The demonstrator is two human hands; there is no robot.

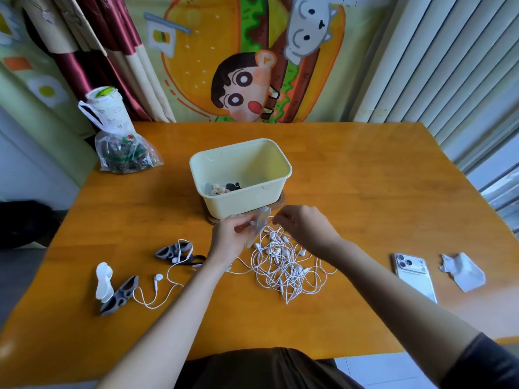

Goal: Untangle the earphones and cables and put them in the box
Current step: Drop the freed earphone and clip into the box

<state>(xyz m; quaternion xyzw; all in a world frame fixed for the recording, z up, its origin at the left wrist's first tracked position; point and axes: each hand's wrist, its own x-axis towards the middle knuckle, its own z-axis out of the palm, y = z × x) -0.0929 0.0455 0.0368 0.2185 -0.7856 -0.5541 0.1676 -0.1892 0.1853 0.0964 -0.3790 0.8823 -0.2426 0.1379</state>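
My left hand (233, 238) grips a pale plastic holder (260, 222) and my right hand (306, 228) pinches one cable of the earphone tangle (283, 266) — it lies on the surface (351, 178), just before the yellow box (241, 203).

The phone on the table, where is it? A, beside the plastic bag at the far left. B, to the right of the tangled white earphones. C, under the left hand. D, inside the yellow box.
B: the phone lies camera side up on the table, to the right of the earphone tangle.
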